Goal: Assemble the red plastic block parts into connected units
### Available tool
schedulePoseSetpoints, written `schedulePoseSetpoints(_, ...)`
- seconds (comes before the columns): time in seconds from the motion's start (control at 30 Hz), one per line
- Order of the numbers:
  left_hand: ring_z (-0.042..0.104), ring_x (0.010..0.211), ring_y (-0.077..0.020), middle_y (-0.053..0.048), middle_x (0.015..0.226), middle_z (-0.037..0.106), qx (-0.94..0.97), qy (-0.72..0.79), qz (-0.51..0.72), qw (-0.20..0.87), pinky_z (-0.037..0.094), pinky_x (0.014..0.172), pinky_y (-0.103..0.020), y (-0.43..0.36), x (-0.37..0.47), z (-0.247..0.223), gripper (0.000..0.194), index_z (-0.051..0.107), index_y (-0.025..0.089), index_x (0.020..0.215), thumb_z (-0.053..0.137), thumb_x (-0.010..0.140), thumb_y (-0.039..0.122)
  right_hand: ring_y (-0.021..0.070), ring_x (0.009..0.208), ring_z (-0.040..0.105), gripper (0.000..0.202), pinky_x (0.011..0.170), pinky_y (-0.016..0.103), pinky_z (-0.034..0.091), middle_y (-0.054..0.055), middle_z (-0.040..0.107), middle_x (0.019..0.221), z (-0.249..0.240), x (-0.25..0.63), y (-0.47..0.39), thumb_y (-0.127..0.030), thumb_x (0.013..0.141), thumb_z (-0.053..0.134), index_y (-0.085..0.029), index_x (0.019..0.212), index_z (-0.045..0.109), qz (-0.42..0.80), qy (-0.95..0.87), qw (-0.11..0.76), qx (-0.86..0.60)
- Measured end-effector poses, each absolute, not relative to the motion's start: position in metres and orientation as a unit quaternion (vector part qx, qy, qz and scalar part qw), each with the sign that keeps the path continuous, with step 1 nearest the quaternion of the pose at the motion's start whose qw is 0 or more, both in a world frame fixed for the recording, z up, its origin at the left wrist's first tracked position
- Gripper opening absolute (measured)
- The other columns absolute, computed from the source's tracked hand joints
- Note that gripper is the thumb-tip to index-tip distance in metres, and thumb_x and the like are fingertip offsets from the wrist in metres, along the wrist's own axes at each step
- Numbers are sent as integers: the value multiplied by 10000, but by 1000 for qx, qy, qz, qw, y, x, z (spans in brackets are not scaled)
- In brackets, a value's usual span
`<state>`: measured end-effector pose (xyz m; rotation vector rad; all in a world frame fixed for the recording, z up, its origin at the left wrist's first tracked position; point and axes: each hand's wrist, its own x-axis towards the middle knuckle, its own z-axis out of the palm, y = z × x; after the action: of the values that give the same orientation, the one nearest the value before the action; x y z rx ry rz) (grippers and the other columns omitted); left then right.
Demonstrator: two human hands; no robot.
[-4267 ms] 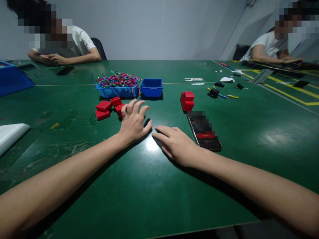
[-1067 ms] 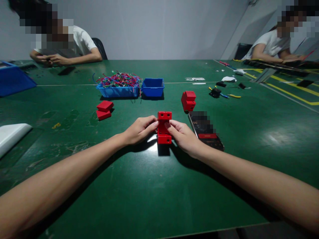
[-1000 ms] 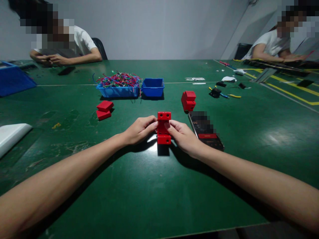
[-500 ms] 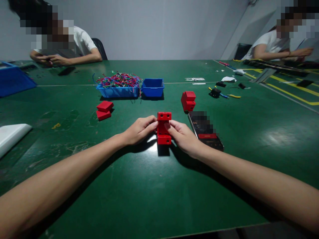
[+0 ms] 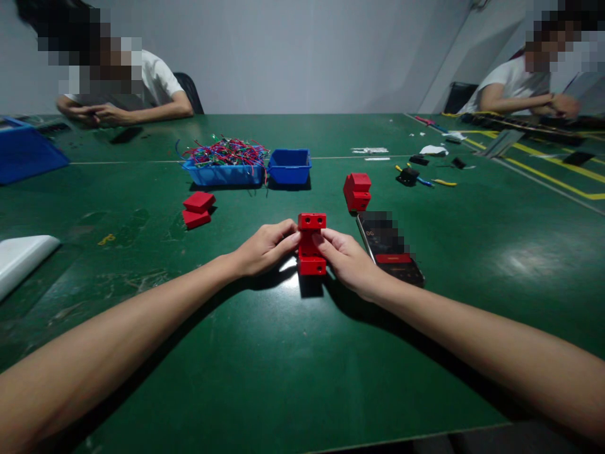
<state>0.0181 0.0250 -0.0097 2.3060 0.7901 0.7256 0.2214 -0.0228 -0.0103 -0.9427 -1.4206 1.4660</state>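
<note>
Upright between my two hands is a red plastic housing (image 5: 312, 266), shaped like a DIN-rail module. It has two round holes in its top ledge, one in its lower ledge and a recess between them. My left hand (image 5: 269, 248) is closed on its left side, thumb against the edge. From the right, my right hand (image 5: 347, 255) grips it with the thumb in the recess; the other fingertips are partly hidden behind it. A similar red module (image 5: 358, 192) stands beyond my right hand. Two small red blocks (image 5: 198, 209) lie to the left, one leaning on the other.
A phone (image 5: 391, 249) lies beside my right hand. Farther back are a blue bin of coloured wires (image 5: 225, 173) and a smaller blue bin (image 5: 290, 175). A white object (image 5: 23, 258) lies at left. Two people (image 5: 158, 85) sit across the green table (image 5: 302, 378).
The red housing has shifted very slightly right, still held by both hands. At the far right, the other person's hands have lowered and moved left.
</note>
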Motion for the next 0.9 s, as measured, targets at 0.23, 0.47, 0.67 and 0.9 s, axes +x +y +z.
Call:
schedulePoseSetpoints(0.23,601,770,-160,-37,873,654,872,294,268,286,476,722,-287,25,19,-10,362,568,156,925,361,1017,440,184,869,659,379,862,346,476,44,746,990,-9,222,-23,-540,887,640,-200,1038,715,590,-564,434,-381)
schedulePoseSetpoints(0.47,587,745,-155,-36,864,648,874,291,265,286,466,701,-285,24,19,-9,360,576,152,986,360,1020,438,170,809,651,272,828,334,480,30,750,947,-7,220,-23,-446,895,644,-209,1005,720,608,-540,433,-388)
schedulePoseSetpoints(0.67,590,747,-155,-35,875,655,875,291,267,279,467,707,-292,24,20,-8,354,581,157,1018,349,1024,424,178,849,659,336,857,349,482,42,746,985,-9,222,-23,-503,906,627,-209,1045,713,600,-556,431,-381)
schedulePoseSetpoints(0.9,585,737,-153,-32,870,650,875,298,263,275,458,700,-290,24,20,-8,368,582,155,1010,341,1026,432,191,905,665,329,889,369,477,52,743,1020,-10,223,-23,-486,937,591,-209,1075,700,588,-572,426,-382)
